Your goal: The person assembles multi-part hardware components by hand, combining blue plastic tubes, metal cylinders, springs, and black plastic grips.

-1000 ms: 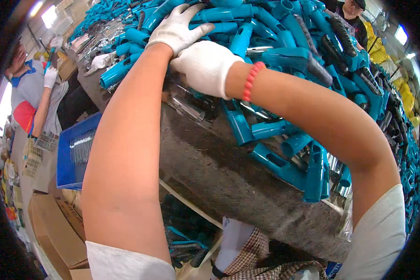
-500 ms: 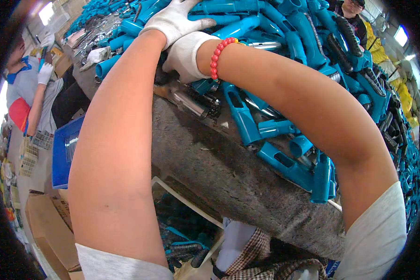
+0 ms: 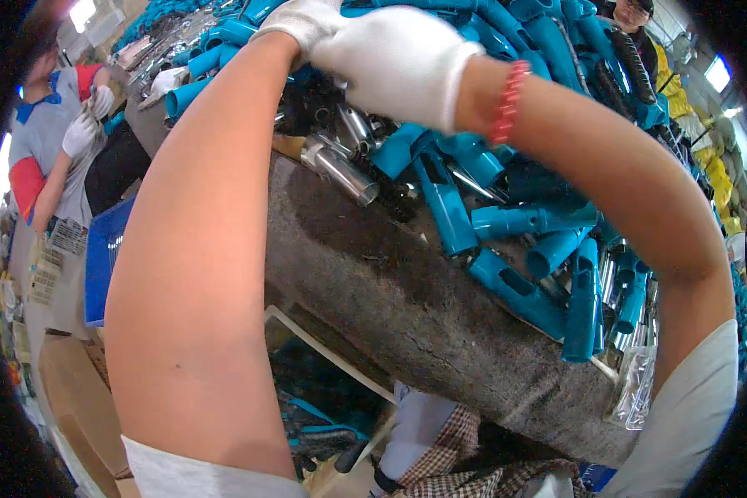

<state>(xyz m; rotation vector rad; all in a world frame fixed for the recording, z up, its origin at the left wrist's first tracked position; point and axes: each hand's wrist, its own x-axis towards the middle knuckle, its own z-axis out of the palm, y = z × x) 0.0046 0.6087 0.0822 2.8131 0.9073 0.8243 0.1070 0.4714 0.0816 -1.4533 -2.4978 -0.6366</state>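
Both my hands wear white knitted gloves and meet at the top of the picture, over a heap of teal plastic tubes (image 3: 444, 203). My right hand (image 3: 402, 70) is smeared by motion and overlaps my left hand (image 3: 303, 23); its fingers cannot be made out. The left hand's fingers are hidden behind the right hand and past the upper edge. A red bead bracelet (image 3: 510, 101) circles my right wrist. Just below the hands, a shiny metal tube (image 3: 340, 170) lies at the edge of the dark worktop (image 3: 373, 274), next to other metal pieces.
A co-worker (image 3: 54, 141) in gloves sits at the left, and another person (image 3: 631, 17) is at the far right. A blue crate (image 3: 104, 257) and a cardboard box (image 3: 70, 398) stand on my left. Below the worktop is a pale-rimmed bin (image 3: 332, 357) with teal and black parts.
My right hand has moved right and up, from beside the left wrist to over the left hand. The left hand's spread fingers are now covered. At the left, the co-worker's hands have lowered.
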